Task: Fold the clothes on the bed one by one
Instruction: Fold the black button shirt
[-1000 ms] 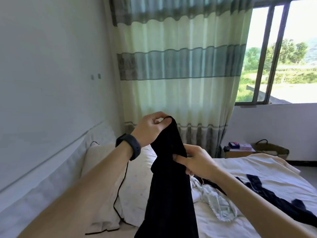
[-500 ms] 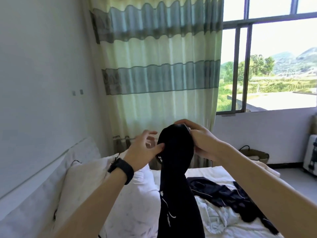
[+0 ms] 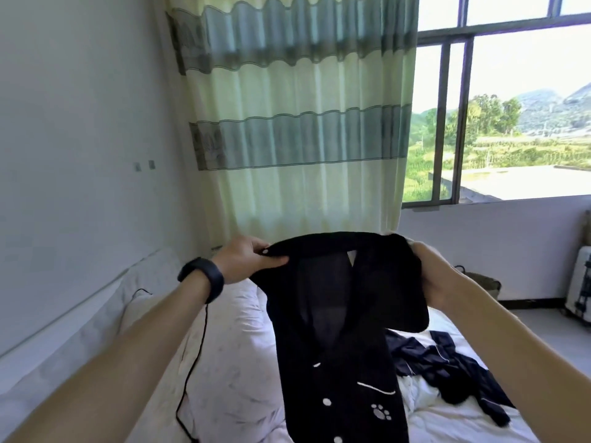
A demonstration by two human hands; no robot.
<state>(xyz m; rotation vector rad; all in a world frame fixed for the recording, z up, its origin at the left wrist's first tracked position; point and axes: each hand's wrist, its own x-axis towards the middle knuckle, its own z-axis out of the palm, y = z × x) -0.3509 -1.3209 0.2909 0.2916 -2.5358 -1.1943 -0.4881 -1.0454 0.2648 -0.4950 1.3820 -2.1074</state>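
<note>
I hold a black pajama shirt [image 3: 339, 330] up in the air over the bed [image 3: 230, 378]. It has white buttons, white piping and a paw print on the chest pocket. My left hand [image 3: 248, 262] pinches the collar's left end between thumb and fingers. My right hand [image 3: 436, 273] grips the collar's right end, its fingers hidden behind the cloth. The shirt hangs down past the bottom of the frame. A dark garment with white piping [image 3: 447, 366] lies crumpled on the bed behind it, next to a white crumpled garment [image 3: 415, 391].
A pillow [image 3: 144, 302] and a black cable [image 3: 195, 346] lie at the bed's left side by the wall. A striped curtain [image 3: 297, 123] and a window [image 3: 499, 107] stand behind. A basket [image 3: 486, 284] and a white appliance [image 3: 580, 289] sit on the floor at right.
My hands have pulled apart sideways, spreading the bunched collar wide. The shirt front with its buttons and pocket now faces me. The camera view has shifted slightly.
</note>
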